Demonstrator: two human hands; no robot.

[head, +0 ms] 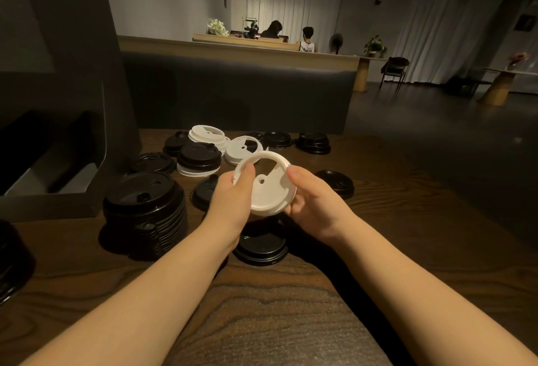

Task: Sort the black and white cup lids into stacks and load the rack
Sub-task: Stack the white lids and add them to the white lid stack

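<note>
We hold a white lid (pixel 269 188) above the wooden table (pixel 407 249), tilted toward us, our left hand (pixel 233 199) pinching its left rim and our right hand (pixel 313 205) curled around its right edge. A tall stack of black lids (pixel 145 214) stands at left; loose black and white lids lie scattered beyond.

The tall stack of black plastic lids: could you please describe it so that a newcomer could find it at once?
Start at the dark wooden table and look to its left side, just in front of the grey box-like rack. There stands the tall stack of black plastic lids, left of the left hand. No other pile rises as high.
</note>
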